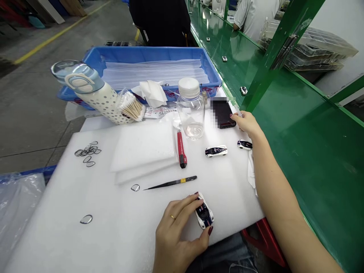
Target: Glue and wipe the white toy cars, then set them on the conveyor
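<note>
My left hand (182,231) grips a white and dark blue toy car (204,213) between fingers and thumb at the front of the white foam-topped table (119,242). My right hand (245,122) is pinched at the right edge of a dark phone (223,113); a small pale piece shows at its fingertips, too small to make out. Two more toy cars, one (216,151) below the phone and one (244,144) beside my right forearm, rest on the foam. Black tweezers (173,182) and a red cutter (181,149) lie left of them.
A clear bottle (191,110), cotton swabs (132,108), a dotted flask (99,96) and a blue tray (150,55) stand at the back. Small rings (88,151) lie left. A green conveyor (298,151) with toy cars runs right, past a green post (280,49). People sit beyond.
</note>
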The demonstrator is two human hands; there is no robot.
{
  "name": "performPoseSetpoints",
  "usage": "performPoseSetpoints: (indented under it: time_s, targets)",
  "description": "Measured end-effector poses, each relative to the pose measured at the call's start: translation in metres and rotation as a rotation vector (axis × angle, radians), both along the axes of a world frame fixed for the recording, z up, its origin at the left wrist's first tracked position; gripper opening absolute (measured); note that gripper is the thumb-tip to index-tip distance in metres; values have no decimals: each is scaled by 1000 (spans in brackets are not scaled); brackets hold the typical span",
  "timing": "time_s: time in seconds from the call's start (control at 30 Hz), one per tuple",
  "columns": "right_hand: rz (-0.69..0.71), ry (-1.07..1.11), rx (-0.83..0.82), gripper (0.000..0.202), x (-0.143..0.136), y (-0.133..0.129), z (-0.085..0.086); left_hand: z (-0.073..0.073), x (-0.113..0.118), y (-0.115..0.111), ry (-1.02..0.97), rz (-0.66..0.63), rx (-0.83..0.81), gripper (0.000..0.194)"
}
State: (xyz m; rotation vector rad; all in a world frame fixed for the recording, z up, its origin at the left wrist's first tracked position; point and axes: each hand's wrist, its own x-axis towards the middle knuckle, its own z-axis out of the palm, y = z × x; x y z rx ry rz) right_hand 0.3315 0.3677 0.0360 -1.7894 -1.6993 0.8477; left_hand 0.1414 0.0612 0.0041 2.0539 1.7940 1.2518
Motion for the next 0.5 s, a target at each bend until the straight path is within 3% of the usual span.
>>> performPoseSetpoints:
  time_s: [0.1,0.3,0.5]
  targets:
    - [-23,-12,54,24,-1,-2,0,-1,0,0,-12,4,4,30]
    - [-6,-71,346,28,-9,-3,3,-2,0,-2,-21,13,16,31]
    - [33,-65,267,33,-11,2,0,-1,0,0,-9,13,13,31]
